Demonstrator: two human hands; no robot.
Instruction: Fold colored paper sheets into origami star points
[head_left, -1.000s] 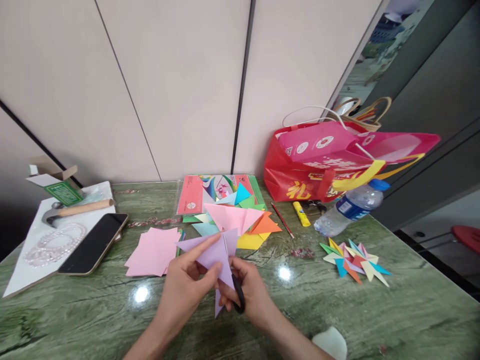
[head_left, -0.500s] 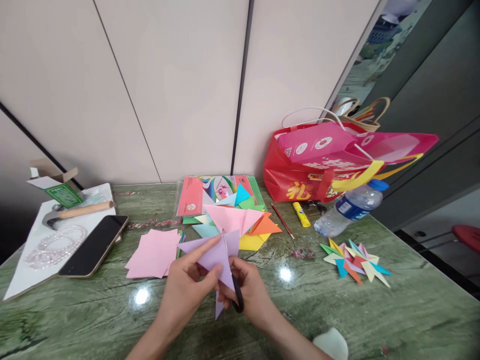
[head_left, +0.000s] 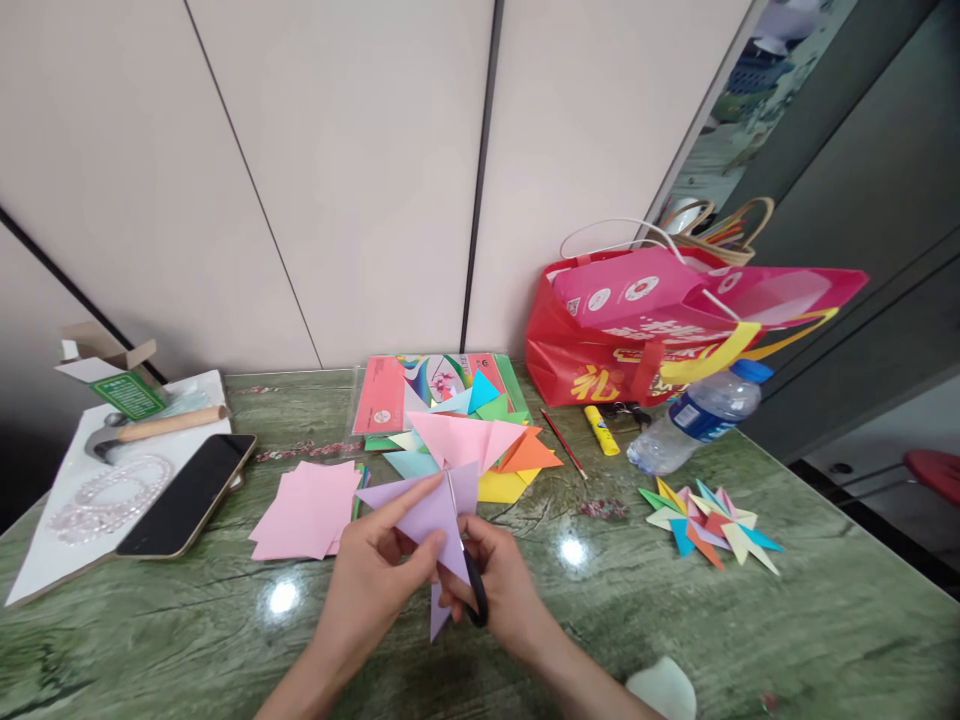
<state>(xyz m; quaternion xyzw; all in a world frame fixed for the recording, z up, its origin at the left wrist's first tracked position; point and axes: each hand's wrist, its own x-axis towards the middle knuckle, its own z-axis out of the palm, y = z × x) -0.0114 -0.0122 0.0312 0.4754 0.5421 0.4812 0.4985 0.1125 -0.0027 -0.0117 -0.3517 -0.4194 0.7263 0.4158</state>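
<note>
Purple folded paper (head_left: 431,515) is pinched in my left hand (head_left: 375,575), the index finger lying along its upper face and the thumb pressed below. My right hand (head_left: 499,580) is closed around black-handled scissors (head_left: 475,595). Their blades run up along the purple paper near its right part; much of them is hidden by the sheet. A narrow purple point hangs below my fingers. Just beyond lies a pile of folded coloured paper, topped by a pink piece (head_left: 465,437). A stack of pink sheets (head_left: 307,510) sits left of my left hand.
Left: a phone (head_left: 187,495), a hammer (head_left: 161,427), clear beads (head_left: 112,495) and a small green box (head_left: 124,385). Right: a pencil (head_left: 562,443), a yellow glue stick (head_left: 601,430), a water bottle (head_left: 694,420), coloured paper pieces (head_left: 712,522) and a red bag (head_left: 574,350).
The camera view has shifted very slightly. Both hands, the purple paper and the scissors stay nearly as they were.
</note>
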